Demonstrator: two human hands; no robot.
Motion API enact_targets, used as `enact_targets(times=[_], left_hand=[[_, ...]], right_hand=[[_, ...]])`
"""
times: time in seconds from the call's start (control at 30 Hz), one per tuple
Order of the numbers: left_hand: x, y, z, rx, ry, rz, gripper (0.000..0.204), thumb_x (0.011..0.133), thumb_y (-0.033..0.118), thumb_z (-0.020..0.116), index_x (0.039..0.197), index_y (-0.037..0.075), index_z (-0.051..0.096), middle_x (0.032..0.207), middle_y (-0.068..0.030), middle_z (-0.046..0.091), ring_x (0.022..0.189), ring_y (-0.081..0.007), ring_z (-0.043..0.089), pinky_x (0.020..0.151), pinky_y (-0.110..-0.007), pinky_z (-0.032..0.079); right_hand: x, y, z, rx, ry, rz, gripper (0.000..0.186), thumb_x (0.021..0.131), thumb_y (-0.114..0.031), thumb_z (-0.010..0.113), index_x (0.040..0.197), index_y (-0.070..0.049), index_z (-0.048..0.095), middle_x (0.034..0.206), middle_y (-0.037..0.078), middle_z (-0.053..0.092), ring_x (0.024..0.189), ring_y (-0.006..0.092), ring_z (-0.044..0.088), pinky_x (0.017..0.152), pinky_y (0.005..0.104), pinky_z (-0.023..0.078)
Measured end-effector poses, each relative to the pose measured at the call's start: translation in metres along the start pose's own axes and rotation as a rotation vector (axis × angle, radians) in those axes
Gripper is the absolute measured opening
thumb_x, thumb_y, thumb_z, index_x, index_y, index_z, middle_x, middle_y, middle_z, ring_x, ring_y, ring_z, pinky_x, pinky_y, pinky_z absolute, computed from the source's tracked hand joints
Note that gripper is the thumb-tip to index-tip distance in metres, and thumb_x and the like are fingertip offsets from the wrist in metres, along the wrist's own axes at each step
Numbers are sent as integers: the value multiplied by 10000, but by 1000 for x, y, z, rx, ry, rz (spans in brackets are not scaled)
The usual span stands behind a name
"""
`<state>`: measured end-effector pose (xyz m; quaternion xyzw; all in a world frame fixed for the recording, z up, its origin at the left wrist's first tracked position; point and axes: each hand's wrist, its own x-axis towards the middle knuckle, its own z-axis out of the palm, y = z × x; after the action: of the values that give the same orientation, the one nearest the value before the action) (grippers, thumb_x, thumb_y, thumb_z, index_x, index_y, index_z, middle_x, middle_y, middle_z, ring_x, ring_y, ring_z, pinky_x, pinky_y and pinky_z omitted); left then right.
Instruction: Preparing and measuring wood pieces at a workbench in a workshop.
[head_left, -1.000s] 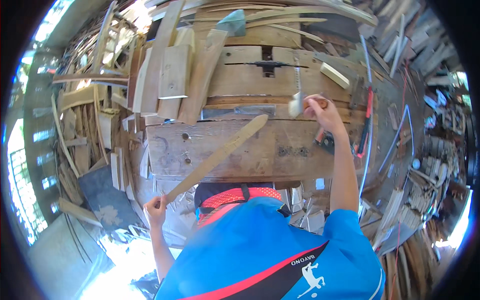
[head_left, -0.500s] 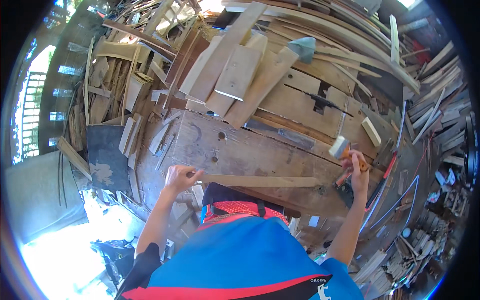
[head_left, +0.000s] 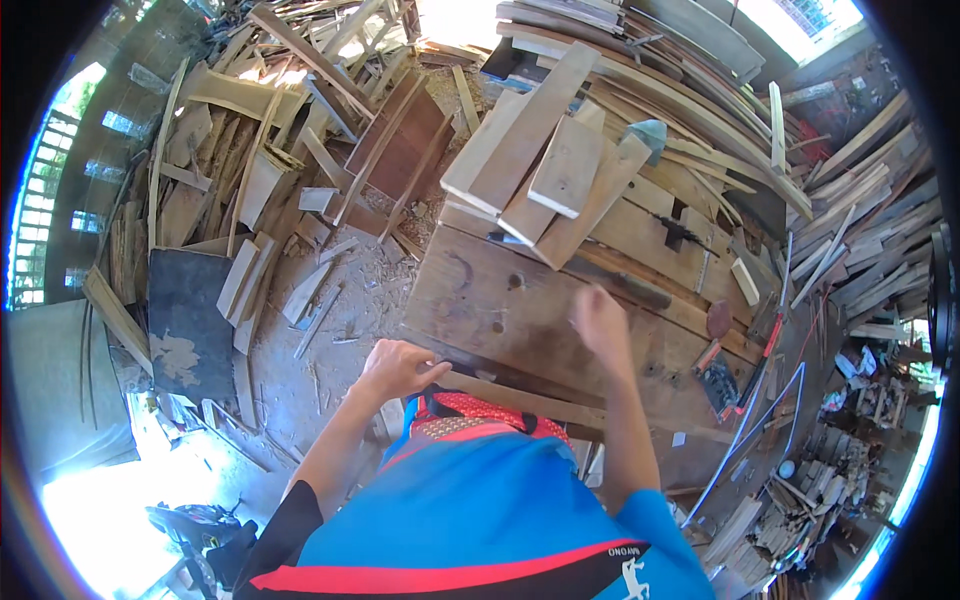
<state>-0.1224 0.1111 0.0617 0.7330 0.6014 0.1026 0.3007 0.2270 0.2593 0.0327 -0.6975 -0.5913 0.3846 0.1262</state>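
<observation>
Fingers (head_left: 430, 375) closed on the wooden strip (head_left: 525, 395), no brush seen in the right hand (head_left: 602, 322)

Running along the near edge of the tabletop (head_left: 450, 300), the wooden strip stretches from the left hand (head_left: 390, 370) toward four o'clock. Left fingers and thumb grip its end. Half a second ago the right hand held a brush; now none shows there, and the hand is over the middle of the tabletop, between two and three o'clock from the left one. It is blurred, so whether its fingers are open or closed cannot be told. Only the left hand appears to hold the strip, which leaves the right one seemingly free.

The right forearm (head_left: 628, 440) crosses above the strip and hides part of it. At twelve o'clock, stacked boards (head_left: 570, 165) cover much of the tabletop's far side, with a teal cloth (head_left: 648, 138) just beside them. Toward three o'clock lie a black tool (head_left: 718, 388) and a reddish-brown rounded thing (head_left: 719, 318), too unclear to identify. A pale block (head_left: 745, 282) sits nearer two o'clock. At nine o'clock, well apart, is a dark panel (head_left: 190, 310).
</observation>
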Motion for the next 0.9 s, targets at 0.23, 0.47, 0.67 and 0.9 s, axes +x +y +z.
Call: enact_targets(times=[0.23,0.47,0.67,0.9], left_hand=[[-26,-33,-11,-23,-8,-52,365,934,446,693,777,123,758,690,-161,684,688,-375,686,603,-475,522],[-17,-57,-16,-65,-19,30,379,931,465,677,807,118,767,720,-163,703,712,-374,702,650,-475,546],[14,-58,-25,-57,-70,143,421,928,490,677,813,96,771,737,-155,719,719,-355,712,663,-465,553],[8,-64,-30,-21,-103,130,455,931,504,669,776,90,774,705,-138,712,700,-338,713,640,-450,541]], right_hand=[[-16,-187,189,311,-599,-523,300,1087,-282,501,1138,-46,680,873,65,750,701,148,681,641,362,548],[-13,-64,116,653,-272,-119,268,1087,-280,523,1211,-92,669,871,23,731,587,97,605,486,277,476],[-105,129,-14,194,406,138,248,1031,-266,583,1134,-86,720,844,69,740,686,163,679,663,330,538],[-109,53,11,-89,331,212,351,1017,-354,538,1101,-73,731,917,178,762,868,344,754,792,452,569]])
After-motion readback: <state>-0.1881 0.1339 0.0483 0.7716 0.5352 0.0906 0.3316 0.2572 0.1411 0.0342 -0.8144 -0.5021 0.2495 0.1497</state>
